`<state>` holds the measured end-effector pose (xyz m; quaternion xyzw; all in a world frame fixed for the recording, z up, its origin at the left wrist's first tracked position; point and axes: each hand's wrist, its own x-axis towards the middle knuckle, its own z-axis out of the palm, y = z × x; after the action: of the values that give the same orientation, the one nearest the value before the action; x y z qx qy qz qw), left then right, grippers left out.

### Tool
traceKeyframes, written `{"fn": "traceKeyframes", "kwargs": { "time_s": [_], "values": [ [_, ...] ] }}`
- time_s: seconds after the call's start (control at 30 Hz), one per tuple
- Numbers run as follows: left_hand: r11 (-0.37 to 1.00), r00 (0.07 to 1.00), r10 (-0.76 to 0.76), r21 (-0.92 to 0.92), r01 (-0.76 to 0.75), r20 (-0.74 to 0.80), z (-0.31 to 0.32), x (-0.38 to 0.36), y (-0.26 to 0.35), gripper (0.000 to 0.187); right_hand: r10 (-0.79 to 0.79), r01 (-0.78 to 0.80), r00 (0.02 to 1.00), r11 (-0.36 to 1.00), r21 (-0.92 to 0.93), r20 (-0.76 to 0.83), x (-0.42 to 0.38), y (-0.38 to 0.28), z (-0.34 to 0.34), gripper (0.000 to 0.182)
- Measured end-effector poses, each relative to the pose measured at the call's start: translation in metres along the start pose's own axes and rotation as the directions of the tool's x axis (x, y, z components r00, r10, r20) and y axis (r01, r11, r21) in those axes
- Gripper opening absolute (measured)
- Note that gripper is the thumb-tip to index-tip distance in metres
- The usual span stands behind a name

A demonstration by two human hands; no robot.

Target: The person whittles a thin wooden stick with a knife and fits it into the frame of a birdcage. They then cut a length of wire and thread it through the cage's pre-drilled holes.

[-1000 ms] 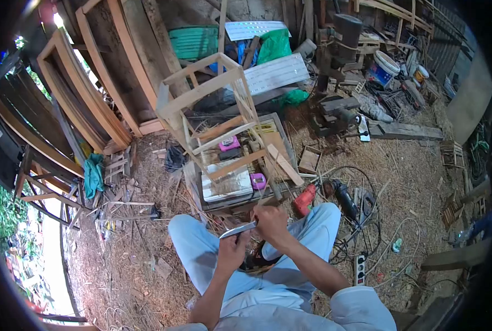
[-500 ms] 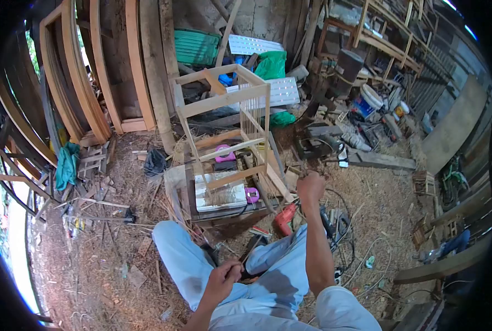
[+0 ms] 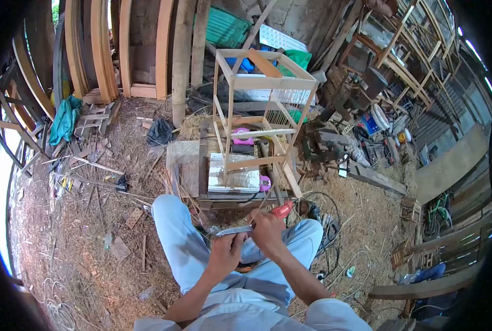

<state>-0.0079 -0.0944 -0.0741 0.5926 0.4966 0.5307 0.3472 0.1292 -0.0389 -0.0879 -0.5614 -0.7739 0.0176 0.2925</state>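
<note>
Between my knees, my left hand (image 3: 225, 252) is closed round one end of a thin flat grey blade-like tool (image 3: 236, 230). My right hand (image 3: 267, 229) is closed at the tool's other end, and what its fingers press on there is partly hidden. Just beyond my right hand lies a red power tool (image 3: 282, 209). In front of my knees a wooden frame cage with thin vertical bars (image 3: 273, 83) stands on a low wooden bench (image 3: 202, 204). A white board (image 3: 234, 181) and two pink tape measures (image 3: 265, 183) (image 3: 242, 136) lie by the cage.
Cables (image 3: 340, 220) curl over the shavings at the right. Long planks (image 3: 163, 49) lean on the back wall. A green cloth (image 3: 65, 120) hangs at the left, near a black plastic bag (image 3: 160, 132). Scrap and a white bucket (image 3: 379, 117) lie at the back right.
My right hand has come back from beside the bench to my left hand, and the grey tool now spans both. My left hand has risen slightly. The view has shifted.
</note>
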Motion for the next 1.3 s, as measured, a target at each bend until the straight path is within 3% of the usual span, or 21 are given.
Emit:
{"fn": "traceKeyframes", "kwargs": {
  "time_s": [0.03,0.1,0.2,0.3,0.37,0.43,0.5,0.53,0.6,0.67,0.77,0.87,0.9,0.93,0.97,1.0,1.07,1.13,1.2,1.27,1.3],
  "values": [
    [0.994,0.992,-0.101,-0.037,0.104,0.08,-0.001,0.002,0.001,0.014,0.023,-0.02,0.999,0.997,-0.075,0.029,0.001,0.004,-0.001,0.003],
    [0.956,0.948,-0.245,-0.114,0.272,0.203,0.003,0.001,-0.003,0.014,0.041,-0.043,0.998,0.998,-0.04,-0.037,0.005,0.006,-0.003,0.004],
    [0.941,0.933,-0.274,-0.133,0.31,0.235,0.013,0.001,-0.005,0.026,0.058,-0.058,0.991,0.998,0.004,-0.117,0.004,0.02,-0.002,0.006],
    [0.924,0.9,-0.303,-0.133,0.358,0.314,0.018,-0.008,-0.015,0.026,0.145,-0.158,0.984,0.977,-0.145,-0.099,0.009,0.056,-0.004,0.005],
    [0.922,0.892,-0.303,-0.135,0.364,0.335,0.019,-0.014,-0.008,0.02,0.433,-0.451,0.892,0.852,-0.265,-0.127,0.026,0.095,-0.019,0.004],
    [0.904,0.9,-0.292,-0.213,0.37,0.323,0.023,-0.014,-0.01,0.016,0.456,-0.466,0.884,0.844,-0.265,-0.102,0.03,0.105,-0.023,0.005],
    [0.917,0.871,-0.322,-0.106,0.384,0.37,0.024,-0.006,0.001,0.016,0.465,-0.462,0.883,0.843,-0.276,-0.057,0.028,0.124,-0.021,0.007],
    [0.923,0.854,-0.351,-0.013,0.385,0.383,0.025,-0.001,0.007,0.016,0.524,-0.526,0.846,0.785,-0.326,-0.105,0.03,0.145,-0.009,0.008],
    [0.938,0.85,-0.311,-0.009,0.348,0.426,0.021,-0.017,-0.005,0.017,0.621,-0.644,0.756,0.651,-0.402,-0.204,0.034,0.179,0.004,0.011],
    [0.951,0.842,-0.279,0.009,0.31,0.462,0.011,-0.034,-0.012,0.017,0.673,-0.744,0.664,0.637,-0.201,-0.325,0.03,0.22,-0.031,0.008],
    [0.854,0.782,-0.482,0.012,0.52,0.394,-0.001,-0.038,-0.02,0.02,0.61,-0.685,0.716,0.708,-0.171,-0.338,0.031,0.212,-0.058,0.013],
    [0.906,0.856,-0.382,-0.042,0.421,0.349,0.014,-0.011,-0.003,0.021,0.631,-0.613,0.775,0.765,0.198,-0.038,-0.002,0.152,-0.023,0.008],
    [0.898,0.866,-0.358,-0.126,0.422,0.348,0.023,-0.011,-0.021,0.018,0.456,-0.453,0.89,0.873,0.18,0.027,-0.014,0.112,-0.026,0.01],
    [0.897,0.867,-0.357,-0.131,0.422,0.347,0.028,-0.007,-0.017,0.018,0.348,-0.36,0.933,0.908,0.214,0.092,-0.026,0.076,-0.024,0.015],
    [0.946,0.888,-0.304,-0.002,0.324,0.345,0.032,0.0,-0.008,0.017,0.17,-0.173,0.985,0.971,0.168,0.031,-0.036,0.055,-0.01,0.006],
    [0.967,0.901,-0.251,0.134,0.216,0.353,0.036,0.002,-0.003,0.015,0.173,-0.176,0.984,0.969,0.173,0.032,-0.036,0.047,-0.005,0.006],
    [0.969,0.921,-0.243,0.126,0.214,0.304,0.042,-0.004,-0.008,0.013,0.34,-0.347,0.934,0.936,0.054,0.107,-0.043,0.03,0.0,0.009],
    [0.979,0.928,-0.184,0.147,0.143,0.324,0.04,-0.004,-0.013,0.013,0.324,-0.33,0.942,0.941,0.074,0.083,-0.036,0.026,-0.009,0.009],
    [0.967,0.904,-0.23,0.191,0.17,0.36,0.036,-0.007,-0.013,0.023,0.314,-0.313,0.949,0.948,0.053,-0.011,-0.035,0.02,-0.011,0.008],
    [0.922,0.859,-0.358,-0.009,0.388,0.367,0.043,-0.011,-0.023,0.024,0.313,-0.311,0.946,0.95,0.038,-0.08,-0.034,0.026,-0.005,0.008],
    [0.922,0.857,-0.354,-0.012,0.386,0.374,0.042,-0.011,-0.019,0.024,0.33,-0.328,0.941,0.944,0.036,-0.077,-0.034,0.031,-0.001,0.006]
  ]
}}
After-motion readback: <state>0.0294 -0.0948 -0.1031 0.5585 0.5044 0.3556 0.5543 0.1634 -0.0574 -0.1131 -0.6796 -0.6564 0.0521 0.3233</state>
